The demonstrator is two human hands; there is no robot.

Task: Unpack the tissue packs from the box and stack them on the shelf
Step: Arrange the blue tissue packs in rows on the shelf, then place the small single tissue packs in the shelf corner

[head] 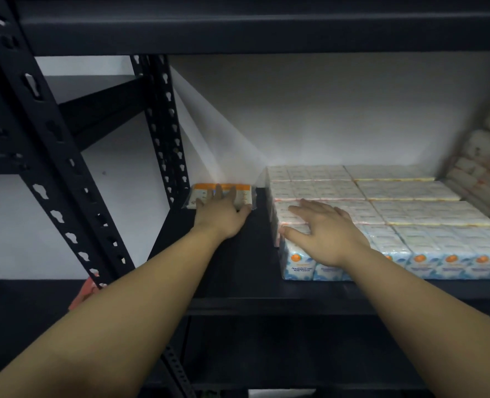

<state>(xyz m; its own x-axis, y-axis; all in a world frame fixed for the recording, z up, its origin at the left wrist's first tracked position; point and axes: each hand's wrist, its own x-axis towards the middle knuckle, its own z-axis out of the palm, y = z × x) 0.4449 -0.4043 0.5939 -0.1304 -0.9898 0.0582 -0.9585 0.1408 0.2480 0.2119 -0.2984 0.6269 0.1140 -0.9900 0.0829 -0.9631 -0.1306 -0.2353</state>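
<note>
Black shelving (238, 271) filled the frame, where a lone tissue pack (222, 196) at centre-left was pressed by the flat left hand (223, 215) while the open right hand (324, 234) steadied the stacked packs (396, 214), which a careless push might topple.

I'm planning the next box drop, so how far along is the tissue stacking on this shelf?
Done: a block of tissue packs already covers the right part of the shelf. In hand: the left hand presses an orange-topped pack into the back left corner, while the right hand rests flat on the block. Left: the dark gap between them. The box is out of view, so remaining stock is unknown.
</note>
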